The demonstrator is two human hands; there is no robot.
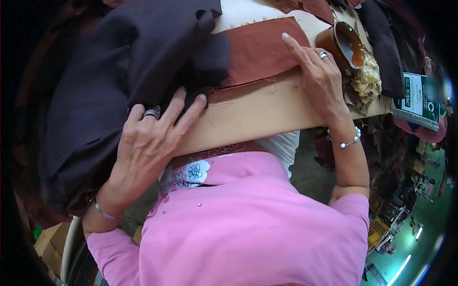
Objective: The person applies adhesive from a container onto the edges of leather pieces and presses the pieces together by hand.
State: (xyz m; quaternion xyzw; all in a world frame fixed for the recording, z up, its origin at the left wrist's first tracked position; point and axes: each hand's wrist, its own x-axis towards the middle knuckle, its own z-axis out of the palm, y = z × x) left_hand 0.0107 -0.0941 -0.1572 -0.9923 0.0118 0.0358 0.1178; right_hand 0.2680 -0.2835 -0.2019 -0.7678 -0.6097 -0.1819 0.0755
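Rust cloth [262, 52] under right hand [320, 74]; left hand [155, 128] on dark fabric [95, 90], grip unclear.

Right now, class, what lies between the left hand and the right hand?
In the head view, a reddish-brown cloth lies between the left hand and right hand, with a strip of tan board along its near edge.

A pale tan desk [257, 105] shows a bare strip along its near edge. Dark cloth [105, 81] covers its left part, spilling over the near edge. A flat rust-brown fabric piece [262, 52] adjoins it. Toward the right end lie a brown bowl [328, 42] and, just beside it, a yellowish matted clump [368, 82]; rust-coloured scraps [310, 8] lie farther back.
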